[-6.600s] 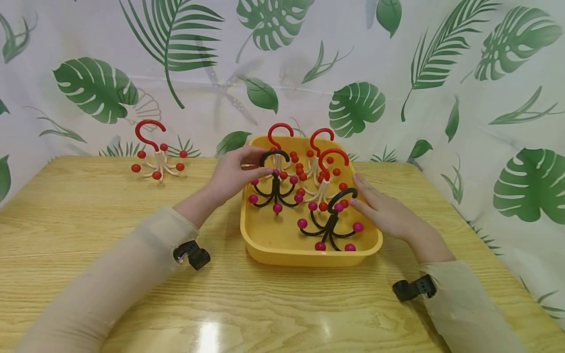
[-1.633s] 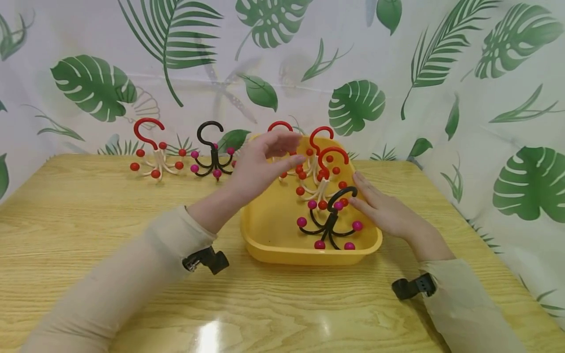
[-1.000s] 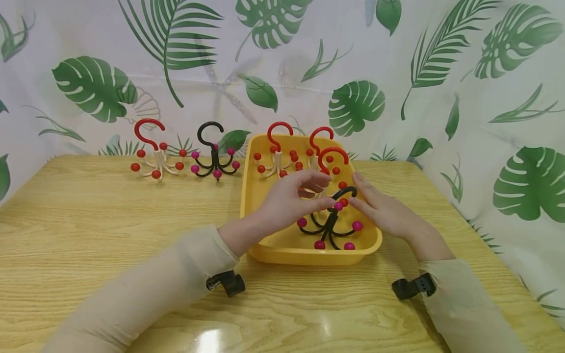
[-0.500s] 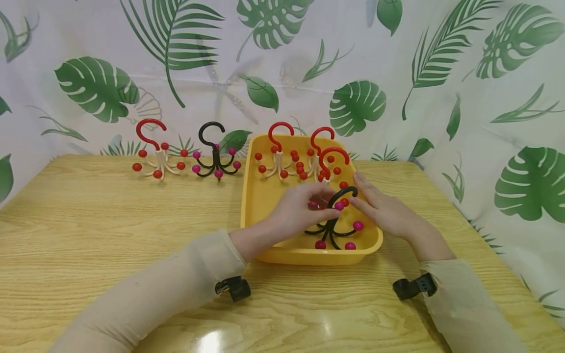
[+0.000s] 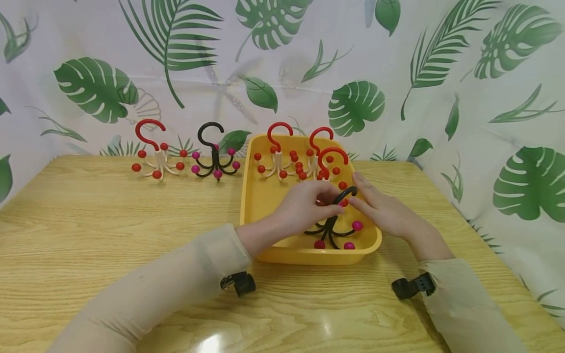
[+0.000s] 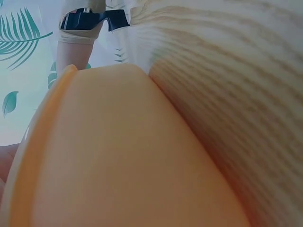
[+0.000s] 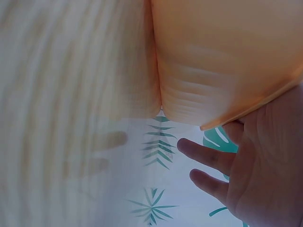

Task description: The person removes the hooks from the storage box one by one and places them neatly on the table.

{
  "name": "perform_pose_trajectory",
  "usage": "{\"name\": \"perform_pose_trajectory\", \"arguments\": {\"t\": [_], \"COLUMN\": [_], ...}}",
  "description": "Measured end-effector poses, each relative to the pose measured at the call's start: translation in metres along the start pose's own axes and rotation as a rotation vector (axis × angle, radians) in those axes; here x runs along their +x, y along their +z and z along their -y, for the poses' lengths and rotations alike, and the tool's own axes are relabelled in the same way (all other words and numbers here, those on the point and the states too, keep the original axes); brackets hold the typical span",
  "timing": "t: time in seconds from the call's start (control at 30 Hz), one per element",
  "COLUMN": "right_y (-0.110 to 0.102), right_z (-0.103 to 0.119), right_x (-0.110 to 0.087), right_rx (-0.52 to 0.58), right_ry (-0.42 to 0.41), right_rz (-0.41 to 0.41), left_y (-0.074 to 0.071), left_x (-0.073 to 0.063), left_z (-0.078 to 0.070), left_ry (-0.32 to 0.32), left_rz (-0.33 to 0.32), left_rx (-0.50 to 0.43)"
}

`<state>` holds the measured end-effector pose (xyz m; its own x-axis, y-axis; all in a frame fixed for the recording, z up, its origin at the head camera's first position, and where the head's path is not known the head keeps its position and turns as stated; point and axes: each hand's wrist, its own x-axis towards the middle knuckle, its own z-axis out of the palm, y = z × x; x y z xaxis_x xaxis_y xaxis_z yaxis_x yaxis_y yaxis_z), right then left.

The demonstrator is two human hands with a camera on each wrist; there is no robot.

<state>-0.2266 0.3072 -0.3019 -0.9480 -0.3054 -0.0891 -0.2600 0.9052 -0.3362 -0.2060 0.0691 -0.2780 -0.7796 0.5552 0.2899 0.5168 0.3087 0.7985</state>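
Note:
In the head view a yellow plastic basin (image 5: 309,258) holds several multi-arm hooks with ball tips. My left hand (image 5: 300,208) reaches over its left side and pinches a black hook (image 5: 330,225) with pink balls by the stem, between thumb and fingers. This hook stands in the basin's front right, its arms partly covered by the hand. My right hand (image 5: 385,211) rests on the right rim, thumb over the inside and straight fingers along the outside. The right wrist view shows two fingers (image 7: 208,157) extended, apart from the wall. The left wrist view mostly shows the basin's outer wall (image 6: 118,142).
Several red-topped hooks with cream arms, among them one red hook (image 5: 279,164), stand further back in the basin. On the wooden table (image 5: 110,235), a red-topped hook (image 5: 159,164) and a black hook (image 5: 215,159) stand at the back left, before a leaf-print cloth (image 5: 282,63).
The black hook that was in the basin's left side now stands on the table beside the red-topped one. My left hand has moved right and forward-down onto the remaining black hook. My right hand stays put.

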Motion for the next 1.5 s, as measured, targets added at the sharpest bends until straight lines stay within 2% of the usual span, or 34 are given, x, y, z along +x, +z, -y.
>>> {"name": "perform_pose_trajectory", "arguments": {"t": [0.27, 0.47, 0.7, 0.87, 1.03, 1.27, 1.5], "right_y": [0.001, 0.001, 0.0, 0.001, 0.001, 0.001, 0.001], "right_z": [-0.001, -0.001, -0.001, -0.001, -0.001, 0.0, 0.0], "right_x": [0.001, -0.001, 0.0, 0.001, 0.001, 0.001, 0.0], "right_rx": [0.002, 0.019, 0.008, 0.003, 0.001, 0.007, 0.009], "right_ry": [-0.015, 0.006, 0.021, 0.0, -0.002, -0.008, -0.002], "right_rz": [-0.005, -0.001, 0.009, -0.002, -0.004, -0.002, -0.003], "left_y": [-0.007, -0.018, -0.041, -0.059, -0.081, -0.111, -0.135], "left_x": [0.001, 0.002, -0.004, -0.01, -0.018, -0.032, -0.048], "left_z": [-0.003, -0.01, -0.023, -0.026, -0.029, -0.031, -0.018], "left_ry": [0.01, 0.04, 0.067, 0.076, 0.09, 0.008, -0.021], "left_rz": [-0.008, -0.077, -0.131, -0.199, -0.236, -0.309, -0.415], "left_rx": [-0.051, -0.069, -0.076, -0.088, -0.125, -0.111, -0.124]}}
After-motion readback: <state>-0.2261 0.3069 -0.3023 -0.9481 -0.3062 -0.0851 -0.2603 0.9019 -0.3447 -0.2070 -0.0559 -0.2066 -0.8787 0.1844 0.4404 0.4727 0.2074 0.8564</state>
